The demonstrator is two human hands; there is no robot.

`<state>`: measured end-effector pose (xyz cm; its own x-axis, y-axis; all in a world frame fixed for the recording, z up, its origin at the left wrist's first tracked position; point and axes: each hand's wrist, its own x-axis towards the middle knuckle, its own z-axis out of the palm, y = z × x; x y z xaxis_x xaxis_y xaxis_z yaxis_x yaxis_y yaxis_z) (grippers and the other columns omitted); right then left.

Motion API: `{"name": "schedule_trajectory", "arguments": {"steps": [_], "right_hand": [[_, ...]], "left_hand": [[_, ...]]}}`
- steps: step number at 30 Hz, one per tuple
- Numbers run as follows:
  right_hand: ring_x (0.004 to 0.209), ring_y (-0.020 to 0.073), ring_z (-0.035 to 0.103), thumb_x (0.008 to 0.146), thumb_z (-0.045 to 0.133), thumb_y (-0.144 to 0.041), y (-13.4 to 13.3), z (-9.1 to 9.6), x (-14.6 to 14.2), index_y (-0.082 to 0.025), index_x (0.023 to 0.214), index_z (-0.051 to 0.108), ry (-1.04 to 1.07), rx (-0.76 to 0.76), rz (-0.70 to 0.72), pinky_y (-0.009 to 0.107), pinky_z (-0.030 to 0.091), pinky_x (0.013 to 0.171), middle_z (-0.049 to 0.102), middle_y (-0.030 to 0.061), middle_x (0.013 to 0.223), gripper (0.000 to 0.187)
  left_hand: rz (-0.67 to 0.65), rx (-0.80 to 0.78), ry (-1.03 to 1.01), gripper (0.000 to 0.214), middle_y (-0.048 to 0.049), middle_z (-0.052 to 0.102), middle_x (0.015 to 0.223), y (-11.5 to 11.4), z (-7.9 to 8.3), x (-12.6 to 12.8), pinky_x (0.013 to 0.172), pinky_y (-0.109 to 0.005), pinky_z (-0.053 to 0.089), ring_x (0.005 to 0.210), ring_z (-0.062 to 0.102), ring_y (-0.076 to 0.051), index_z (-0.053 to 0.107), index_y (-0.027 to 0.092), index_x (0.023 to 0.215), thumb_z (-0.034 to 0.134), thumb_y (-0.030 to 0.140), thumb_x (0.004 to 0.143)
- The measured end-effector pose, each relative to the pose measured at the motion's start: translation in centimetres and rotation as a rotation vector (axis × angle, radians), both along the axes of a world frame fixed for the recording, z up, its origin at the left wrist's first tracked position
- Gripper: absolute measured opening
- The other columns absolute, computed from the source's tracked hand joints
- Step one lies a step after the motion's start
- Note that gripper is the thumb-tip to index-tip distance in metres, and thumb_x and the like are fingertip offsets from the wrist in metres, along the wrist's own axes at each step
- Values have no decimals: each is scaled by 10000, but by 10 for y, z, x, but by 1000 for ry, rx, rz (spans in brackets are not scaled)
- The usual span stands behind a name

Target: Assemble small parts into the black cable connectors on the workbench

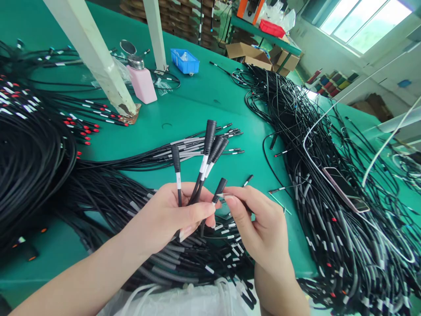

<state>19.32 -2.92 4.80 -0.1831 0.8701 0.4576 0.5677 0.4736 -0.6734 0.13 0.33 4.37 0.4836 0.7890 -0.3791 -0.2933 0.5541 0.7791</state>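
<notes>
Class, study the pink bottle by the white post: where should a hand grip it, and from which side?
Probably best to grip the pink bottle around its body, below the metal top, coming from the near right. It stands upright, its straight-sided body offers broad faces to press, and the white post crowds its left.

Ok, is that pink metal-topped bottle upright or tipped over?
Upright: the pink metal-topped bottle stands on its base on the green tabletop, with its metal top uppermost.
</notes>
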Motion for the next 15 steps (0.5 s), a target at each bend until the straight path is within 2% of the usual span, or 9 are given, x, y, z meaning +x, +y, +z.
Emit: {"name": "schedule_trajectory", "arguments": {"steps": [7, 10, 13, 15], "right_hand": [[634, 108, 593, 1057, 634, -181, -1, 5, 1, -198, 941, 739, 22, -70, 82, 239, 467, 580, 713, -21, 749, 158], [618, 106, 541, 1055, 671, -271, -2, 3, 2, -243, 995, 735, 230, -133, -2, 232, 449, 553, 653, -38, 765, 93], [586, 101, 471, 1037, 713, -380, -3, -1, 0, -272, 975, 716, 497, -185, -94, 233, 427, 522, 601, -44, 780, 125], [580, 100, 453, 1001, 761, -403, -1, -4, -5, -280, 987, 704, 596, -245, -108, 234, 414, 506, 588, -46, 793, 136]], "left_hand": [[-19, -8, 29, 106, 20, 735, 565, 1, 0, 2, 367, -141, 292, 366, 440, -22, 751, 177, 699, 834, 161, 763], [-35, -10, 59, 113, 14, 735, 569, 0, 0, 5, 368, -155, 280, 363, 432, -26, 733, 173, 708, 833, 188, 761], [-55, -7, 93, 133, 19, 733, 580, -1, -1, 10, 376, -168, 272, 363, 421, -29, 709, 173, 736, 833, 215, 758], [-90, 6, 140, 173, 22, 724, 586, -2, -2, 13, 385, -175, 266, 372, 419, -31, 680, 173, 722, 836, 240, 756]]}}
